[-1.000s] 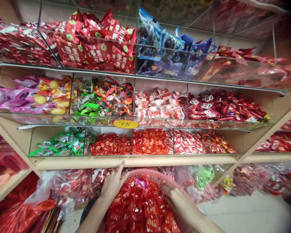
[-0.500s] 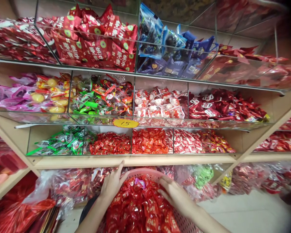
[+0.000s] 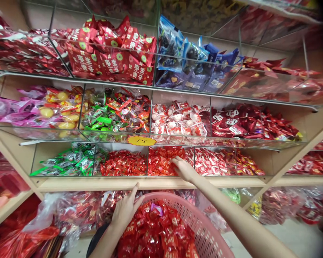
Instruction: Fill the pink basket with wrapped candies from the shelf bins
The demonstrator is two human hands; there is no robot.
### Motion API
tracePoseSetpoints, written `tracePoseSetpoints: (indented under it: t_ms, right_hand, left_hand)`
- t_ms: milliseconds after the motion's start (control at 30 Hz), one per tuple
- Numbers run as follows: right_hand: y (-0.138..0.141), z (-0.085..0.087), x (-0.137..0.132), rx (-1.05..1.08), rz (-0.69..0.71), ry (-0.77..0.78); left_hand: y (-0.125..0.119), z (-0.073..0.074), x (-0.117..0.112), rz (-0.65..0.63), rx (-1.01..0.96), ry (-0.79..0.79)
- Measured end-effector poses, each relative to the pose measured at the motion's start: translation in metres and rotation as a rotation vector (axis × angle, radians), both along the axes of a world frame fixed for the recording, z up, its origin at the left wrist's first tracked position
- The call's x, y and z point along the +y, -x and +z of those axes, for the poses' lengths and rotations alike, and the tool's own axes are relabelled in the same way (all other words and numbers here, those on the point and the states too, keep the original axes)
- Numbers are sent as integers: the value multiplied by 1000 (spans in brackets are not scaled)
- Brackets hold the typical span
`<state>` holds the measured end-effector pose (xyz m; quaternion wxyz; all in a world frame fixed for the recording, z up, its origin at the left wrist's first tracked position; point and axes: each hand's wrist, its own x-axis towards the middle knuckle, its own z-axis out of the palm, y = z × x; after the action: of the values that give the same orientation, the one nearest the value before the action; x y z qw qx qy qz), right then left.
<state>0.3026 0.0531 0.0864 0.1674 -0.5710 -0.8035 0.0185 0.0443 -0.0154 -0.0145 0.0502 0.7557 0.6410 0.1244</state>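
Observation:
A pink perforated plastic basket, filled with red-wrapped candies, stands below the lowest shelf. My left hand is at the basket's left rim, its index finger stretched toward the wooden shelf edge and its thumb spread apart beside the rim. Past the basket, my right hand reaches over the shelf edge into a bottom-row compartment. Its bent fingers touch the loose red candies there, and I see nothing lifted in them.
Clear dividers split the shelves into compartments of wrapped sweets. A yellow tag marked 15 hangs above the bottom row. Green-wrapped candies lie at the left, red-and-white ones at the right. Plastic bags of sweets sit under the shelf.
My right hand has left the basket's right rim and moved up and forward into the red candies on the bottom shelf. My left hand stays by the basket.

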Motion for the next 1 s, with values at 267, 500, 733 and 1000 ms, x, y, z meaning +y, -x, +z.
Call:
tracePoseSetpoints:
  t_ms: [267,500,733,1000]
  right_hand:
    - [37,-18,40,117,-162,-50]
    - [47,-33,43,181,-236,-53]
    - [42,-34,41,266,-245,-79]
    - [40,-35,40,345,-269,-111]
  left_hand:
    - [-1,2,-2,22,25,19]
    - [1,2,-2,27,39,10]
    - [1,7,-3,30,68,44]
    - [3,25,-3,22,97,92]
